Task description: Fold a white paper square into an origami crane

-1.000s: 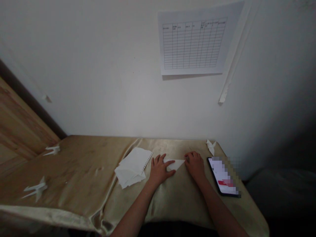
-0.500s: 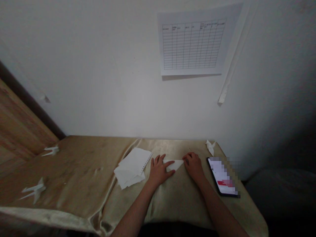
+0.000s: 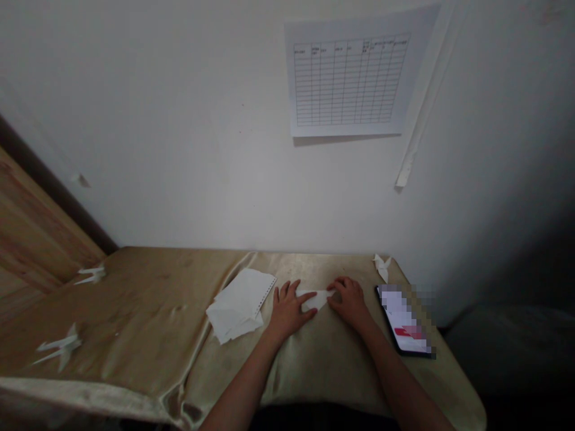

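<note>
Head view: folded paper [image 3: 317, 300] lies on the table [image 3: 323, 365], likely light, crisp, easily creased, best held by its edges; the left hand [image 3: 288, 310], spread wide, rests fingertips on it, the right hand [image 3: 351, 300] curls at its tip, grip unclear

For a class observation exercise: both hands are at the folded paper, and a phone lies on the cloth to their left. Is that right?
Not quite: the left hand and right hand are at the folded paper, but the head view shows the phone on the cloth to their right, not left.
</note>
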Action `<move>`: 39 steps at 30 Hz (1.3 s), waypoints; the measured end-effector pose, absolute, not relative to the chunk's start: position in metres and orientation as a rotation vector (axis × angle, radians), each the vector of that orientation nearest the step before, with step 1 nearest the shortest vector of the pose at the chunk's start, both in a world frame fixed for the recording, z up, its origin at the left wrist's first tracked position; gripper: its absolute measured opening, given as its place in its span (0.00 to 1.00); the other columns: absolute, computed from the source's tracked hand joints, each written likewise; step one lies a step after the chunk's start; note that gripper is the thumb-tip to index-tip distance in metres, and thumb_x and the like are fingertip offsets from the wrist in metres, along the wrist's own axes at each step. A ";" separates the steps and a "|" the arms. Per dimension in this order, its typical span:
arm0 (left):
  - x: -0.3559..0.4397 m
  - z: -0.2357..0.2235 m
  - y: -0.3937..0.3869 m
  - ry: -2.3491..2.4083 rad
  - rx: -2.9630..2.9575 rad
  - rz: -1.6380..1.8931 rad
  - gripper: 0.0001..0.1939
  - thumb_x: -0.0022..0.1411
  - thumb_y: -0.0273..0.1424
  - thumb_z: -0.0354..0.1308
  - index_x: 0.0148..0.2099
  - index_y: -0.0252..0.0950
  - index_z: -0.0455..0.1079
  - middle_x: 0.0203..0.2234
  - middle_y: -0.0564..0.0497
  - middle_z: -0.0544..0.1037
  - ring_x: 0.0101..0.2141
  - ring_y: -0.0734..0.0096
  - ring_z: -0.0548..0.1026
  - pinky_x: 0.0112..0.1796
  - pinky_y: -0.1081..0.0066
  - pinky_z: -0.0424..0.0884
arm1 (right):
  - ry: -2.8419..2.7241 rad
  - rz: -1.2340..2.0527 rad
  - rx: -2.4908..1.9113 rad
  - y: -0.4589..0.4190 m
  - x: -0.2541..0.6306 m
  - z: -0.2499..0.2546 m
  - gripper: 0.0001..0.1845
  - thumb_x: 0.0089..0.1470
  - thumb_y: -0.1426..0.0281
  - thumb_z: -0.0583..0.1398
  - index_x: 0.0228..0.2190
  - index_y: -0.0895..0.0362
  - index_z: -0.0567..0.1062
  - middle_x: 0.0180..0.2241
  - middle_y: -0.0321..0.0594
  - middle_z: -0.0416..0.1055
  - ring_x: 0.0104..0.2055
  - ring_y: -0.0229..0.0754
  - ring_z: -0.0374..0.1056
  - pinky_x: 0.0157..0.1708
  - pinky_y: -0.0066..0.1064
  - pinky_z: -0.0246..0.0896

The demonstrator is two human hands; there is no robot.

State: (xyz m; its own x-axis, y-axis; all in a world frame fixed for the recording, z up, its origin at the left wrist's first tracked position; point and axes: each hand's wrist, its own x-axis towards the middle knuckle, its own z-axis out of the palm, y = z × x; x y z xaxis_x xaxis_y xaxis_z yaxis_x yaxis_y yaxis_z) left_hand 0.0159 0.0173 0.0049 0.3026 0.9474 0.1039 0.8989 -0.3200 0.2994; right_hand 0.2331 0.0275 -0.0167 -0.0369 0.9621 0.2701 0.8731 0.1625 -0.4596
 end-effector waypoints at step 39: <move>0.015 -0.008 0.022 1.743 2.386 0.411 0.22 0.63 0.47 0.61 0.59 0.65 0.68 0.67 0.55 0.59 0.67 0.47 0.52 0.65 0.41 0.43 | -2.064 0.212 -1.816 0.009 0.207 -0.009 0.36 0.45 0.48 0.65 0.52 0.50 0.71 0.62 0.51 0.59 0.66 0.61 0.50 0.65 0.65 0.27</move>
State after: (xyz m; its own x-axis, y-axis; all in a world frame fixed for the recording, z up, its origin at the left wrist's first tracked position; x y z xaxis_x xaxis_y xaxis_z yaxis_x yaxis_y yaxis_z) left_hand 0.0148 0.0219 -0.0079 0.2838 0.9504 0.1271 0.9069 -0.3091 0.2862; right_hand 0.2075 0.0088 -0.0095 -0.0913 0.9788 0.1832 0.9212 0.1529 -0.3578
